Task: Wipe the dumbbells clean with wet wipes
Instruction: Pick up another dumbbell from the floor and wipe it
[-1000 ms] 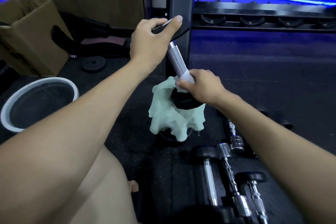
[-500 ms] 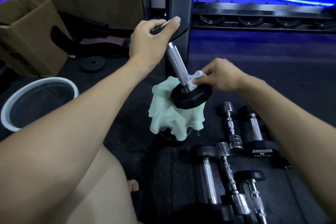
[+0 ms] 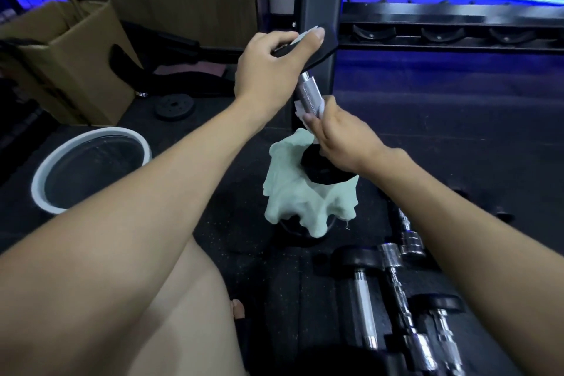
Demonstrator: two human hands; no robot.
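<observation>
I hold the dumbbell point(image 3: 309, 94) tilted on end, its lower head on a green cloth point(image 3: 293, 195) on the floor. My left hand point(image 3: 268, 67) grasps the upper head. My right hand point(image 3: 338, 134) clenches a wipe point(image 3: 300, 111) around the handle.
</observation>
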